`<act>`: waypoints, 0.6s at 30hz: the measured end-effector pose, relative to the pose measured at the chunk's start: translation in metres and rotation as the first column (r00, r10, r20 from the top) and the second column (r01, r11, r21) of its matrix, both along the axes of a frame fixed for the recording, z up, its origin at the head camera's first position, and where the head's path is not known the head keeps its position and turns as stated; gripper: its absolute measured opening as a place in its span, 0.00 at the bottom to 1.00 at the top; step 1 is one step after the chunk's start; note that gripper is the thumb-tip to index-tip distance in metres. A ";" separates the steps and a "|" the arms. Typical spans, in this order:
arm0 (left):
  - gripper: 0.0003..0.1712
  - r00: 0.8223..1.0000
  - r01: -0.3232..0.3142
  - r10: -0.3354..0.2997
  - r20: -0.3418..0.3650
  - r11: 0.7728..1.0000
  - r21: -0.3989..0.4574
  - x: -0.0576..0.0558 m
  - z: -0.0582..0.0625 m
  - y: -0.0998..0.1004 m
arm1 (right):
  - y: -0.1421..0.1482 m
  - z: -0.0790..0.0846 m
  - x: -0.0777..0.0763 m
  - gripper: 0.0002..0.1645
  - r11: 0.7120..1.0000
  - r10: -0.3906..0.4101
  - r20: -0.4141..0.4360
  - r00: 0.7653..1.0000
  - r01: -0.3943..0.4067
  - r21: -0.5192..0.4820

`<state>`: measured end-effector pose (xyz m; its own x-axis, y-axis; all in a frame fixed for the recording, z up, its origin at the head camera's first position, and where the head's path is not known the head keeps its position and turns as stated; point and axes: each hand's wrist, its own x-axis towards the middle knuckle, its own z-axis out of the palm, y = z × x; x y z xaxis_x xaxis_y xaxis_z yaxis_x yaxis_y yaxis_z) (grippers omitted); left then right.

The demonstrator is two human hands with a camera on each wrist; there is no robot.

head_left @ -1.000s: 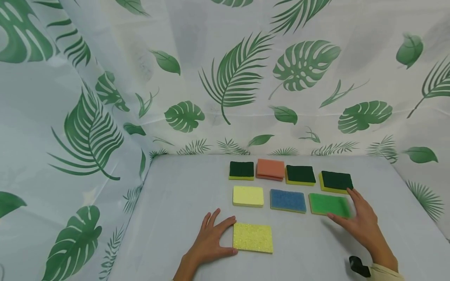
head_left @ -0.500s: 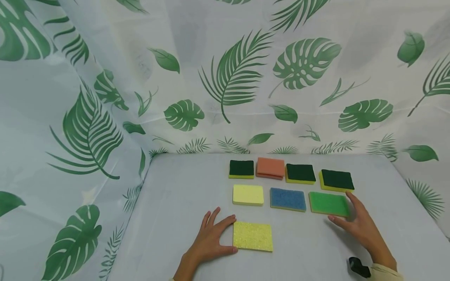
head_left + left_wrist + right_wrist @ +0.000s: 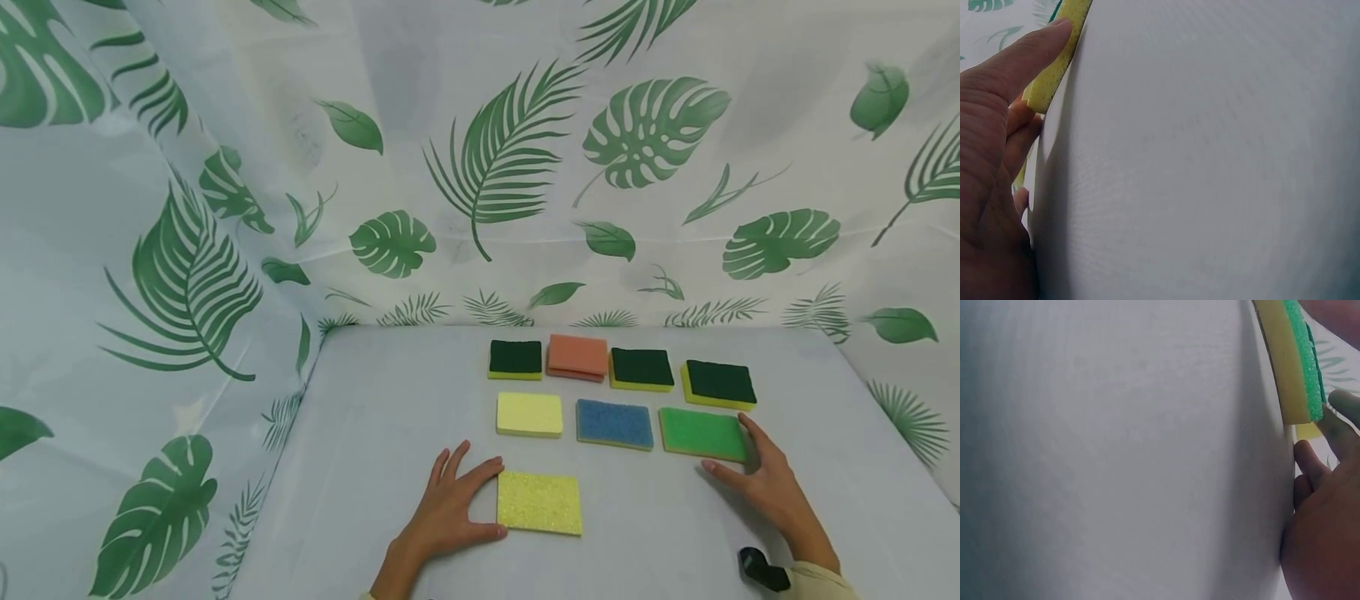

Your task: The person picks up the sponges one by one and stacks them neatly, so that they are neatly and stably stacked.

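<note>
Currently | speckled yellow sponge: left hand pinching it | bright green sponge: right hand spread, gripping nothing

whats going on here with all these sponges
A person's left hand holds the speckled yellow sponge by its left end, and the right hand curves round the right end of the green sponge. Both sponges lie on the white table. The pale yellow sponge and blue sponge sit left of the green one; farther back are an orange sponge and three dark-topped sponges.

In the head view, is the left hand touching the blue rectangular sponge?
No, the left hand touches the speckled yellow rectangular sponge, apart from the blue rectangular sponge.
</note>
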<state>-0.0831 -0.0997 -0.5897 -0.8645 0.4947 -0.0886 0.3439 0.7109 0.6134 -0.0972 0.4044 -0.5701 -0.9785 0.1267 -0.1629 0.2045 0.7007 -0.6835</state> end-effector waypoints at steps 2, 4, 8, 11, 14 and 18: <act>0.52 1.000 0.005 -0.005 -0.011 1.000 0.002 0.000 0.000 0.000 | 0.001 -0.001 0.000 0.69 1.000 0.002 -0.008 1.000 -0.002 -0.004; 0.51 1.000 0.009 -0.009 -0.021 1.000 0.004 0.000 0.000 0.000 | 0.002 -0.002 -0.001 0.69 1.000 0.002 -0.009 1.000 -0.002 -0.006; 0.51 1.000 0.012 -0.012 -0.026 1.000 0.002 0.000 0.001 0.000 | 0.002 -0.002 -0.002 0.70 1.000 -0.003 -0.005 1.000 0.003 -0.002; 0.51 1.000 0.008 -0.008 -0.022 1.000 0.001 0.000 0.001 0.000 | 0.002 -0.001 -0.003 0.70 1.000 -0.009 0.000 1.000 0.009 -0.004; 0.51 1.000 0.007 -0.007 -0.022 1.000 0.003 0.000 0.001 0.001 | 0.003 -0.002 -0.003 0.70 1.000 -0.010 -0.007 1.000 0.010 -0.005; 0.51 1.000 0.007 -0.006 -0.027 1.000 0.016 0.001 0.000 0.000 | 0.002 -0.003 -0.002 0.68 1.000 -0.008 -0.026 1.000 0.009 0.005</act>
<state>-0.0821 -0.0995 -0.5901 -0.8634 0.5013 -0.0571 0.3649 0.6985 0.6155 -0.0993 0.4068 -0.5734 -0.9812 0.1359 -0.1371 0.1930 0.7025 -0.6850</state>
